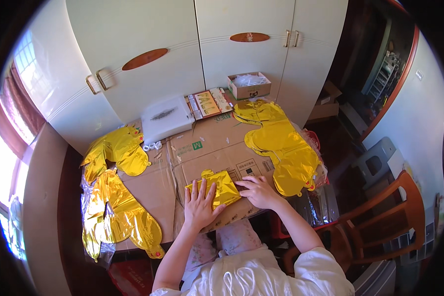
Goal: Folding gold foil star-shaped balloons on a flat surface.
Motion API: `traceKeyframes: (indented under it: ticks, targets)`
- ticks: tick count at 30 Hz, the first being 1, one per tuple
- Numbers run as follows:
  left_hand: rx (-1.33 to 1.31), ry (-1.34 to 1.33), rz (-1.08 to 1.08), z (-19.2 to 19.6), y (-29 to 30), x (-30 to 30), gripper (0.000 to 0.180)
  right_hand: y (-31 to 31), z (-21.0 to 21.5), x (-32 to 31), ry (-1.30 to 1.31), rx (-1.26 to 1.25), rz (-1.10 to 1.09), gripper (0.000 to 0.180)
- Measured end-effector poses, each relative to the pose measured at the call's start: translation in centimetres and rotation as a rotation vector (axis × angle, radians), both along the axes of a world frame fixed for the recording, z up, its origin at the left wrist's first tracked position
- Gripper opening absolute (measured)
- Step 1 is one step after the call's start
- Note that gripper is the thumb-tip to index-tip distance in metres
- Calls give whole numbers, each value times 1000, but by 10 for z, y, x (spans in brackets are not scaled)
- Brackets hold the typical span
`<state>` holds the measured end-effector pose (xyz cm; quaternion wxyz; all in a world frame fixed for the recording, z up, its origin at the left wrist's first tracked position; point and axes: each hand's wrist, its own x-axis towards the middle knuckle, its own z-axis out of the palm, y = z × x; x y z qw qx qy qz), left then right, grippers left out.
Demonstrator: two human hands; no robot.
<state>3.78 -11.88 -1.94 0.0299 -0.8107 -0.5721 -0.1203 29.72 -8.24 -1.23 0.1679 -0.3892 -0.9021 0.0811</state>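
A folded gold foil balloon [225,186] lies flat on the cardboard near the table's front edge. Spread flat over its left part is my left hand [200,203], fingers apart. My right hand [259,190] rests at the balloon's right edge, its fingers stretched toward the foil and slightly bent. On the right side lie more flat gold foil balloons [293,155], overlapping one another. Others sit on the left: one dull gold balloon [116,150] toward the back and a shiny, creased balloon [118,209] nearer me, over clear plastic.
Flattened cardboard [153,200] covers the table. Along the back stand a white case [166,121], a printed card box [209,103] and an open box [251,89] with clear plastic inside. White rings [152,146] lie near the case. A wooden chair [380,217] stands at the right.
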Motion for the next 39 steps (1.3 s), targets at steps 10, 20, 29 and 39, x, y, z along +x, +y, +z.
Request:
traceKeyframes:
  ticks: [10,20,29,39]
  targets:
    - [-34,6,12,4,1,2,79,6,7,1,-14,-152,62,23]
    - [-16,1,13,3,1,2,79,8,3,0,179,-301,-72,27]
    - [-21,4,9,6,2,3,79,17,6,-55,274,219,-183,42]
    - [-105,-79,125,6,-11,10,83,-27,1,-55,38,243,-171,30]
